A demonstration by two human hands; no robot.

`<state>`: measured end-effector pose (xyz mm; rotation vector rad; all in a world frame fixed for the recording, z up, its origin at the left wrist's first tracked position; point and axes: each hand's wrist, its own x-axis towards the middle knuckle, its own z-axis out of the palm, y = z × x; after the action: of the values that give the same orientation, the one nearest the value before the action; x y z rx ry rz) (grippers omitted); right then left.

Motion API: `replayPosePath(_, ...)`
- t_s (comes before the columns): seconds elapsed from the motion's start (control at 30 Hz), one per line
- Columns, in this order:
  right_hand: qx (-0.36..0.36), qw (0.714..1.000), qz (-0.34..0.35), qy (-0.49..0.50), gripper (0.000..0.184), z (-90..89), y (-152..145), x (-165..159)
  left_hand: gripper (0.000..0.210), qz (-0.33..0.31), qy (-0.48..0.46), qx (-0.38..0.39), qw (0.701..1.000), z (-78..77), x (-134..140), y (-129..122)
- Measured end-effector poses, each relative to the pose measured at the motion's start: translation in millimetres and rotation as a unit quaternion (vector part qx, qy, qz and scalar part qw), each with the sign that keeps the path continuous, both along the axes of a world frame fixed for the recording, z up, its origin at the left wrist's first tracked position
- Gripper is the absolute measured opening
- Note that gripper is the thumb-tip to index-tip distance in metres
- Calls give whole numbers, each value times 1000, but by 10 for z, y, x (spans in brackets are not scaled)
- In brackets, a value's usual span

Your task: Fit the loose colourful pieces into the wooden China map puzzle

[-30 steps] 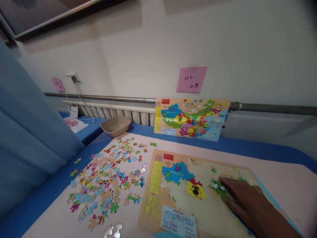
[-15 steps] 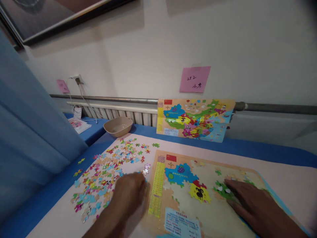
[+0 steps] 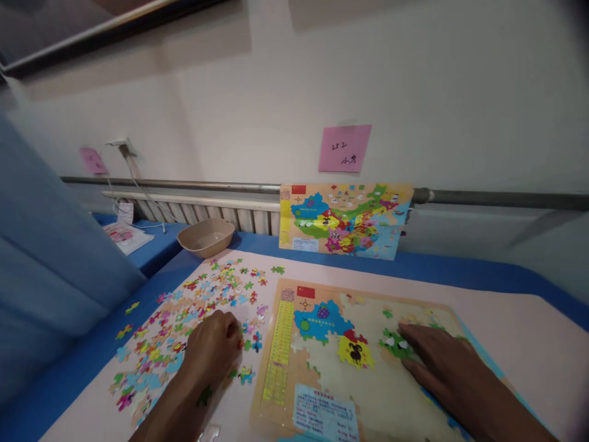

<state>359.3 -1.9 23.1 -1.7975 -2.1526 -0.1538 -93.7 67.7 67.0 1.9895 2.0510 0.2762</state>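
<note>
My left hand (image 3: 215, 341) hovers at or rests on the right part of a spread of loose jigsaw pieces (image 3: 177, 319), fingers curled in. What its fingertips hold, if anything, is hidden; small red and orange bits show beside them. My right hand (image 3: 437, 353) lies on the puzzle board (image 3: 313, 383), fingers stretched out and touching a green joined cluster with white sheep (image 3: 394, 344). On the board a blue assembled section (image 3: 322, 320) fills the upper left. Below it sits a yellow patch with a black ram (image 3: 355, 353). A purple piece (image 3: 262, 310) lies left of the board.
A printed map sheet (image 3: 345, 221) leans upright behind the board. A beige basin (image 3: 207, 238) stands at the back left. Pink paper (image 3: 381, 270) covers the blue table surface (image 3: 478, 264). A blue curtain (image 3: 55, 245) hangs at left, and a pipe (image 3: 497, 199) runs along the wall.
My left hand has drawn left, away from the board's edge, uncovering several pieces beside it. The whole view has shifted slightly. My right hand stays by the green cluster.
</note>
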Motion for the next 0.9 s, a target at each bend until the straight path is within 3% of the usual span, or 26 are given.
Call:
replayPosePath(0.17,-21,1000,18,-5,50,-23,-19,26,14,-6,-58,15,998,-70,-16,2)
replayPosePath(0.37,-18,1000,16,-4,49,-84,1,55,16,-26,-197,18,980,-214,-14,9)
replayPosePath(0.43,1,1000,23,-13,49,-60,3,56,15,-22,-291,1,956,-269,13,-7)
replayPosePath(0.53,75,996,42,-28,46,15,-9,-4,20,-6,-446,-37,894,-338,96,-56)
replayPosePath(0.63,178,980,81,-33,38,143,-61,-222,27,-3,-511,-59,858,-353,217,-118)
replayPosePath(0.73,221,963,155,-6,25,293,-175,-606,24,-15,-537,-82,839,-314,322,-164)
replayPosePath(0.9,121,964,221,90,20,374,-407,-1332,18,-29,-515,-95,852,-226,380,-212)
